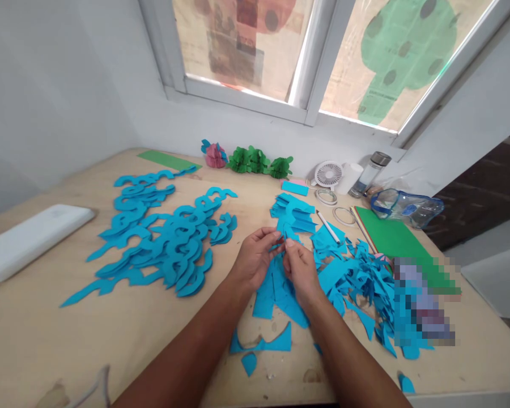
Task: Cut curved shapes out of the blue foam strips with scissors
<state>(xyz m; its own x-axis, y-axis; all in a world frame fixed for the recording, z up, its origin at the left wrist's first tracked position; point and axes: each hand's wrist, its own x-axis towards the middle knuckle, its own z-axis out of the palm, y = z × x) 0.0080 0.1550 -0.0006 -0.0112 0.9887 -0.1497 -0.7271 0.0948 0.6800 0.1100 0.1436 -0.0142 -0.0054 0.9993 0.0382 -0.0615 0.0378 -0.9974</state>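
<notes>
My left hand [255, 255] and my right hand [300, 265] meet above the middle of the table, fingertips pinched close together. Between them is a piece of blue paper [283, 228], partly hidden by the fingers. Beneath my hands lie flat blue sheets [264, 297], one with a dark straight line on it. Just beyond stands a stack of folded blue paper [294, 211]. Left of my hands, many wavy, looped blue paper cutouts [182, 232] overlap in heaps. A pile of blue paper scraps [359, 275] spreads to the right of my right hand.
Along the wall sit green paper figures [255, 161] and a pink one [215, 156]. A small white fan [328, 174], tape rolls [326, 196], a bottle [369, 173], a white pen [327, 226] and green sheets [402, 246] lie right. A white device [38, 241] rests at left.
</notes>
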